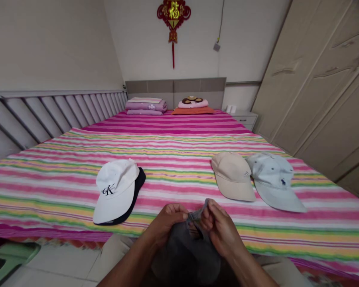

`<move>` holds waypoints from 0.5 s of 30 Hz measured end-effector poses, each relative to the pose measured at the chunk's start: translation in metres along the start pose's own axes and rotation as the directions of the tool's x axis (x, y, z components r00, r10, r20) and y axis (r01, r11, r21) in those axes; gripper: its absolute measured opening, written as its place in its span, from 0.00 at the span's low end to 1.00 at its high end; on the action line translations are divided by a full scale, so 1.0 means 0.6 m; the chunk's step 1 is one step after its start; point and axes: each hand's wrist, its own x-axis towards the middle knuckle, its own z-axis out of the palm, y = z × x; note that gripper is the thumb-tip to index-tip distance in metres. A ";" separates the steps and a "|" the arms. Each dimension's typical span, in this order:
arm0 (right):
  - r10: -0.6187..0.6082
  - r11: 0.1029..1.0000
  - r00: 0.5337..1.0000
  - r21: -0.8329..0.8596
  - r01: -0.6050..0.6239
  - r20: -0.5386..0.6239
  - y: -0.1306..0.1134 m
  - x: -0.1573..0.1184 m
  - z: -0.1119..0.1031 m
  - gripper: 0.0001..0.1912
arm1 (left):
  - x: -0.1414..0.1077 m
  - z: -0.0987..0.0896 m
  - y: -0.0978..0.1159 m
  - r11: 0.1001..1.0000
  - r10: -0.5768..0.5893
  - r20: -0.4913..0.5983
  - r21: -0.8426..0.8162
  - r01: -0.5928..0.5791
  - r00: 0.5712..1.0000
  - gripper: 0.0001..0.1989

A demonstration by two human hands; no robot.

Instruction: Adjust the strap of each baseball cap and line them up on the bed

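A dark grey cap point(187, 255) is held over my lap at the bed's front edge, its strap and back opening facing up. My left hand point(169, 223) pinches the strap's left side. Fingers of my right hand point(219, 227) are closed on the strap's right end. To the left on the bed, a white cap point(116, 187) with black CK lettering lies on top of a black cap point(140, 181). On the right, a beige cap point(231, 175) touches a pale grey cap point(272, 179) with a small dark logo.
A striped sheet point(173, 159) covers the bed. Folded purple bedding point(146, 107) and a pink folded item point(193, 104) lie by the headboard. A slatted rail point(62, 105) runs along the left, a wardrobe point(323, 79) stands right, and a green stool point(18, 255) is at lower left.
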 end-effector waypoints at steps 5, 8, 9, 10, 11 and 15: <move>0.130 0.962 0.977 -0.258 -0.084 0.166 -0.003 -0.004 -0.009 0.14 | 0.001 -0.001 0.007 1.000 0.023 0.030 -0.021 -0.023 0.999 0.08; 0.129 0.986 0.985 -0.122 -0.115 0.114 -0.007 0.002 -0.022 0.17 | -0.001 -0.012 0.019 0.997 0.062 0.017 -0.045 -0.061 0.998 0.08; 0.118 0.993 0.992 -0.013 -0.118 0.047 -0.010 0.006 -0.027 0.16 | -0.003 -0.016 0.024 0.995 0.085 -0.010 -0.058 -0.085 0.996 0.07; 0.121 0.989 0.993 0.085 -0.119 -0.014 -0.013 0.011 -0.032 0.16 | -0.004 -0.021 0.029 0.991 0.109 -0.038 -0.068 -0.111 0.993 0.07; 0.126 0.982 0.990 0.149 -0.116 -0.060 -0.017 0.015 -0.036 0.17 | -0.006 -0.025 0.034 0.989 0.129 -0.058 -0.067 -0.133 0.990 0.07; 0.092 0.991 0.995 -0.097 -0.095 -0.037 -0.024 0.017 -0.039 0.17 | -0.011 -0.037 0.043 0.988 0.157 -0.069 0.021 -0.156 0.985 0.07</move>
